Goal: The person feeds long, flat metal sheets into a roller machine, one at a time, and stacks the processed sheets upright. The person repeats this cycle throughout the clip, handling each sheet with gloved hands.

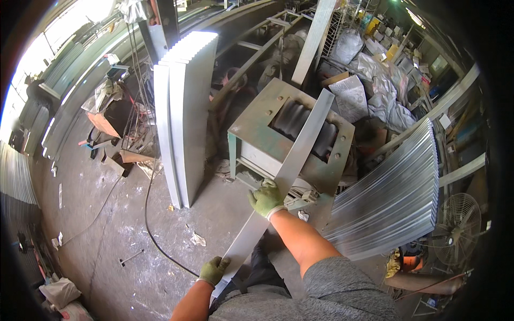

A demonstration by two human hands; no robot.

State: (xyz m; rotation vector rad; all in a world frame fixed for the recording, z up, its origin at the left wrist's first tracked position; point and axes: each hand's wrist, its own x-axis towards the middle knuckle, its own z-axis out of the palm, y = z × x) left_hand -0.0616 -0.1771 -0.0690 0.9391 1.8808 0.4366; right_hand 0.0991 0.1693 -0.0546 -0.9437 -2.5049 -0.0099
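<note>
I hold a long flat silver metal strip [304, 143] slantwise in front of me. My left hand [214, 270], in a green glove, is closed on the edge of its near end. My right hand [266, 198], gloved the same way, grips it around the middle. Its far end lies across the top of a worn green steel machine [255, 115], over an opening with dark ridged rollers [292, 120]. I cannot tell whether the strip touches the rollers.
Left of the machine stands an upright stack of metal strips [188, 107]. To its right leans another stack of long strips [390, 192], with a fan [456, 230] beyond. A black cable [151, 227] crosses the floor. A small metal rod [131, 258] lies there too.
</note>
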